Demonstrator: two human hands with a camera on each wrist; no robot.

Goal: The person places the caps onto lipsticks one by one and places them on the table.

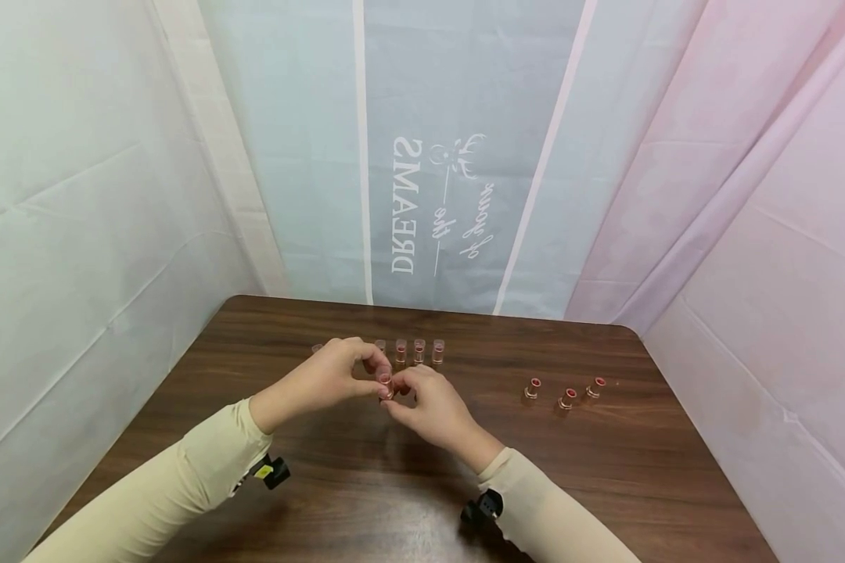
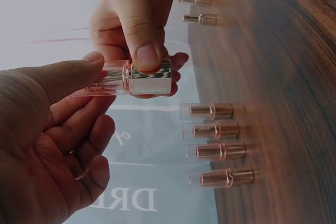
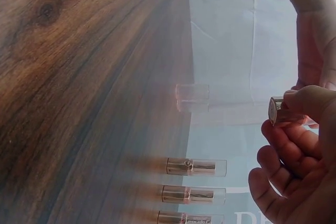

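Both hands meet over the middle of the table around one gold lipstick (image 1: 386, 385) with a clear cap (image 2: 111, 74) at its top. My left hand (image 1: 327, 377) pinches the clear cap between thumb and fingers. With thumb and fingers, my right hand (image 1: 438, 410) grips the gold base (image 2: 151, 80). Just beyond the hands stands a row of upright capped lipsticks (image 2: 212, 152), gold with clear tops. Part of that row is hidden behind the left hand in the head view.
To the right stand three uncapped lipsticks, the nearest one (image 1: 567, 399) between the others. Two loose clear caps (image 3: 192, 98) stand near the table's far edge, left of the row. The brown wooden table (image 1: 338, 500) ends at hanging cloths (image 1: 310, 156) on several sides.
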